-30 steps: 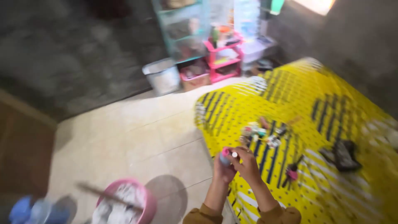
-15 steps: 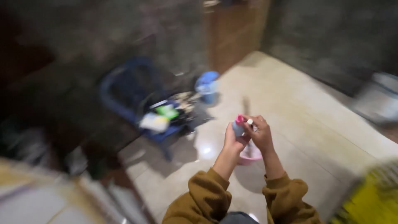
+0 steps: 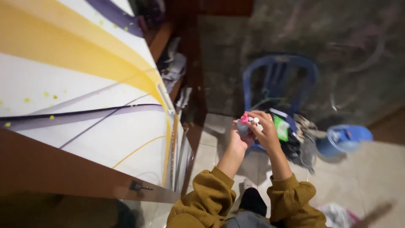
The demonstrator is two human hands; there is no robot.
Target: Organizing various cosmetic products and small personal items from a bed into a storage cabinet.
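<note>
Held up over the blue plastic chair (image 3: 279, 80), the left hand (image 3: 237, 138) wraps the small pink-capped bottle (image 3: 243, 125) while the right hand (image 3: 264, 130) pinches its white tip, which could slip and spill.

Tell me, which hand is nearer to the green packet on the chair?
Right. The right hand is just left of the green packet, almost beside it; the left hand is farther left, holding the small bottle.
</note>
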